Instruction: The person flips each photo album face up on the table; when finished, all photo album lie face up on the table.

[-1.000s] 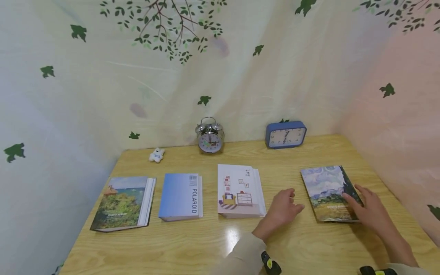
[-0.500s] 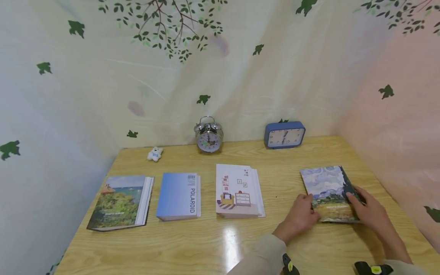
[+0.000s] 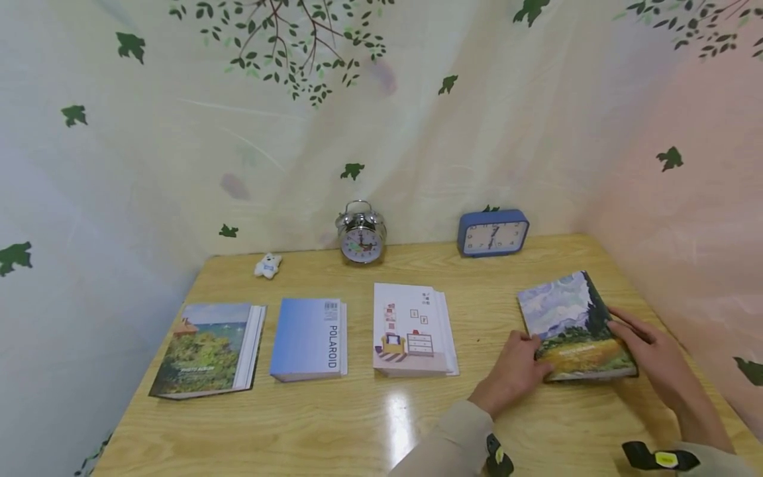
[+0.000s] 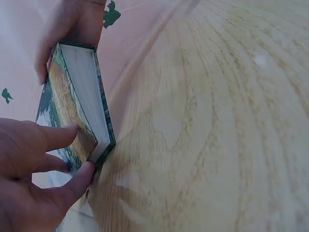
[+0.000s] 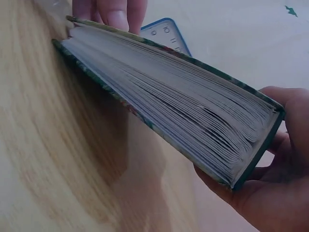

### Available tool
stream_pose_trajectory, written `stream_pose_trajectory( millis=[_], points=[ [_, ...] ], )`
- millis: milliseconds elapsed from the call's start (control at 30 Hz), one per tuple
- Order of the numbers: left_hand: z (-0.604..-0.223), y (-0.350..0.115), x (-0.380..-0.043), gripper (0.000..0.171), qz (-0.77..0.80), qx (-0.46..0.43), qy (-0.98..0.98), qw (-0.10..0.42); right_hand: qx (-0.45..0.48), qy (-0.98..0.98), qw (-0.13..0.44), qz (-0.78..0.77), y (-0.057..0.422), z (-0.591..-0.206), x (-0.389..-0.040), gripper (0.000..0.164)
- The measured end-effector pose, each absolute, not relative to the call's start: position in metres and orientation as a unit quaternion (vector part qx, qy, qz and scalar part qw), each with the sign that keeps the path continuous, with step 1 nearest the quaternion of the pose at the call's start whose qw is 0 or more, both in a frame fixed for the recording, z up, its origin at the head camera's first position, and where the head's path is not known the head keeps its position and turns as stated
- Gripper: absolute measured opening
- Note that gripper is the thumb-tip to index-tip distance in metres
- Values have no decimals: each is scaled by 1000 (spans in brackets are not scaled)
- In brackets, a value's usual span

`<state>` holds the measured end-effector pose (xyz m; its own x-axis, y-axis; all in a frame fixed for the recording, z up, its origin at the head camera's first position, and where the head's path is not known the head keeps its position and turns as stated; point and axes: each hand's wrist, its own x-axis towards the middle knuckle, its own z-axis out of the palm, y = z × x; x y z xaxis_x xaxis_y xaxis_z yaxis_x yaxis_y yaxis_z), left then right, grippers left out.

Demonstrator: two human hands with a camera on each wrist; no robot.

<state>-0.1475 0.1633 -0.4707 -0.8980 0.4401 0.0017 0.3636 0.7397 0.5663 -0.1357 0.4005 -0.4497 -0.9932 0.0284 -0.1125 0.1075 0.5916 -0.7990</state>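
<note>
A photo album (image 3: pixel 569 328) with a painted landscape on its cover is tilted, its right side lifted off the table. My right hand (image 3: pixel 658 354) grips that raised side, thumb on the cover and fingers underneath, around the green spine in the right wrist view. At the lower left corner my left hand (image 3: pixel 515 371) pinches the album, one finger on the cover and the thumb at the bottom edge in the left wrist view. The page block (image 5: pixel 193 104) shows between the covers, which are nearly closed on it.
Left of my hands lie a white album (image 3: pixel 408 328), a blue POLAROID album (image 3: pixel 304 338) and another landscape album (image 3: pixel 205 351). Along the back stand a white bear figure (image 3: pixel 268 265), a silver alarm clock (image 3: pixel 361 242) and a blue clock (image 3: pixel 493 233). Patterned cloth (image 3: pixel 417 152) hangs behind the table.
My left hand has moved right from beside the white album to the landscape album's lower left corner. My right hand has raised the album's right side, which earlier lay flat.
</note>
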Motion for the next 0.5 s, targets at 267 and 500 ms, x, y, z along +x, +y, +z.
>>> stream_pose_trajectory(
  millis=[267,500],
  points=[
    [-467,165,-149,55,253,223,940,52,58,895,81,-434,393,-436,-139,76],
    [-464,160,-158,56,265,302,915,28,41,885,49,-461,392,-432,-141,67]
  ],
)
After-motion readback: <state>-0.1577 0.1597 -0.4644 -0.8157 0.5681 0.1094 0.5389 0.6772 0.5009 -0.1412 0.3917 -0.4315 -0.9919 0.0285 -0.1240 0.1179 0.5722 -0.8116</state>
